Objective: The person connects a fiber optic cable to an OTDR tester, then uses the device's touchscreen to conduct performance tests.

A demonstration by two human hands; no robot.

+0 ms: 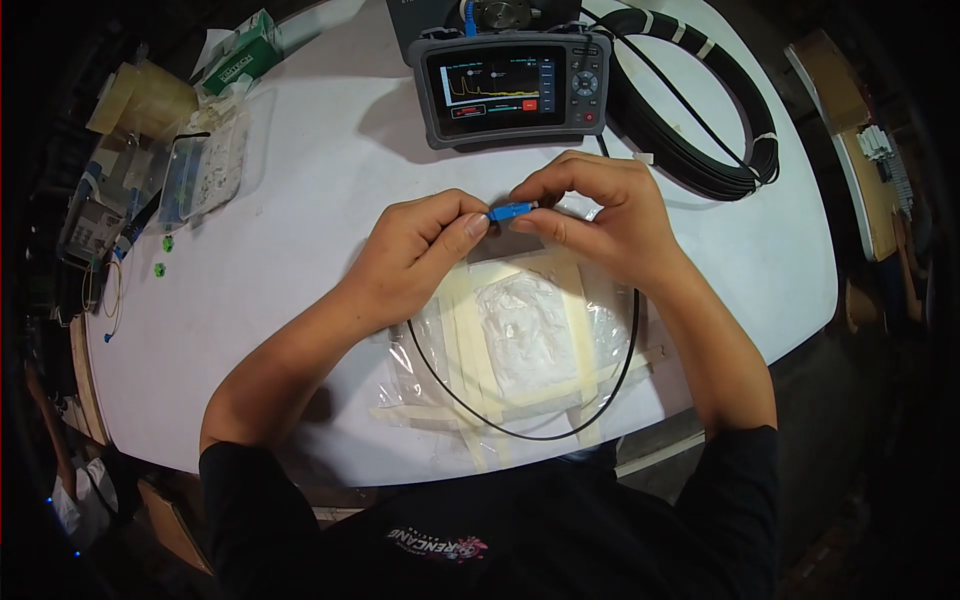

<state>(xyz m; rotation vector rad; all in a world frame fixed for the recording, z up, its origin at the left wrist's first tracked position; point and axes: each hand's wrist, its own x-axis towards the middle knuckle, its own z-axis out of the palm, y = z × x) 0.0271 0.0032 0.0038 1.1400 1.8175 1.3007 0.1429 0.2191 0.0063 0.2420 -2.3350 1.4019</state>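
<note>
A small blue fibre connector [508,211] is pinched between both hands above the middle of the white table [330,170]. My left hand [415,250] grips its left end with thumb and fingers. My right hand [595,215] holds its right end with fingertips. A thin black cable [520,436] loops from the hands down across a clear plastic bag [520,345] holding white wipes, taped to the table with pale strips.
A handheld tester [508,88] with a lit screen stands at the back. A coil of black cable [700,110] lies at the back right. Clear plastic boxes [205,165], a green packet [240,60] and small green caps [165,243] sit at the left.
</note>
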